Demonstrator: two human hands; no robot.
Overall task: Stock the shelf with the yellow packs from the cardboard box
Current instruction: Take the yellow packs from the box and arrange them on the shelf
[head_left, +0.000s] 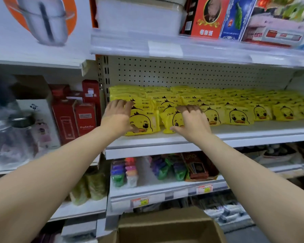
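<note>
Cardboard box (170, 223) below shelf (253, 132), top open, nearest me. My left hand (118, 118) at shelf's left front: fingers curled over top of front-left pack (146, 123), thumb low across its face. My right hand (193, 121) just beside, gripping next pack (170, 120) same way. Yellow packs (239, 116) fill shelf in rows, rightward and back to pegboard (182, 72) behind shelf.

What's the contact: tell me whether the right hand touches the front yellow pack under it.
Touching. The head view shows the right hand over the yellow pack, fingers on its top edge and thumb pressed against its front.
</note>
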